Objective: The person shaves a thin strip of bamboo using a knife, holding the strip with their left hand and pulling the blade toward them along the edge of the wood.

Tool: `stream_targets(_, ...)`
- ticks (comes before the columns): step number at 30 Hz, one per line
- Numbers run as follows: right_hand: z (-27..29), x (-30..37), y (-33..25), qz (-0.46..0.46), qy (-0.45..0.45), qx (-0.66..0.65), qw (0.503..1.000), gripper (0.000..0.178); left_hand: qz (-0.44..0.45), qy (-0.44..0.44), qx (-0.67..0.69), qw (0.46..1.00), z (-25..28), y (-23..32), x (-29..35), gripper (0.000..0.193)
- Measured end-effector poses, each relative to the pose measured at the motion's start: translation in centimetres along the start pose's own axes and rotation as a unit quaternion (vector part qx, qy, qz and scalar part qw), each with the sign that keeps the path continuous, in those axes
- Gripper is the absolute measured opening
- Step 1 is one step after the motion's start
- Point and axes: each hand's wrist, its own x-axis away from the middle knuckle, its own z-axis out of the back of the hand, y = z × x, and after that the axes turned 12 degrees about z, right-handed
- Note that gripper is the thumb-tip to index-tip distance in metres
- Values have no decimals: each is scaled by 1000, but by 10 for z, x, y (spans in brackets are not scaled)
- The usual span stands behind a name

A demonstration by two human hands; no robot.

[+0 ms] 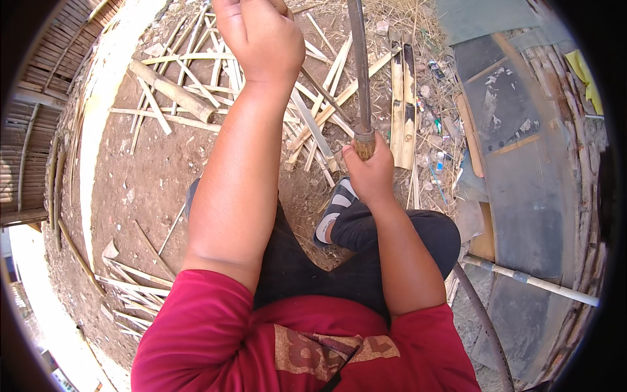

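My right hand [372, 171] is wrapped round the short wooden handle of a machete [360, 62]. Its long dark blade points away from me and runs out at the top edge. Further forward and to the left, my left hand [261, 40] is closed in a fist, partly cut off by the top edge. What it grips, if anything, is hidden. A thin dark strip [326, 93] slants between the left wrist and the machete's handle; I cannot tell whether it is held. Split bamboo strips [320, 127] lie crisscrossed on the ground beneath both hands.
A thick bamboo pole [173, 91] lies on the dirt at the left. Two split bamboo halves [402, 108] lie right of the machete, near scattered litter. Dark panels [522, 176] line the right side. More strips [134, 297] are piled at the lower left, beside a slatted bamboo wall [23, 150].
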Motion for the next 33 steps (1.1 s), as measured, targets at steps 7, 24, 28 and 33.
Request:
stream_targets(7, -16, 21, 189, -349, -161, 158, 910, 36, 7, -4, -6, 1000, -10, 2, 9, 18)
stream_targets(24, -26, 9, 45, -69, -35, 91, 993, 39, -5, -24, -85, 996, 7, 6, 1, 24)
stream_targets(28, -32, 9, 112, -218, -53, 140, 964, 45, -10, 36, -123, 992, 8, 7, -3, 25)
stream_targets(33, -13, -12, 79, -224, 66, -53, 971, 36, 34, -1, -117, 992, 8, 14, -5, 36)
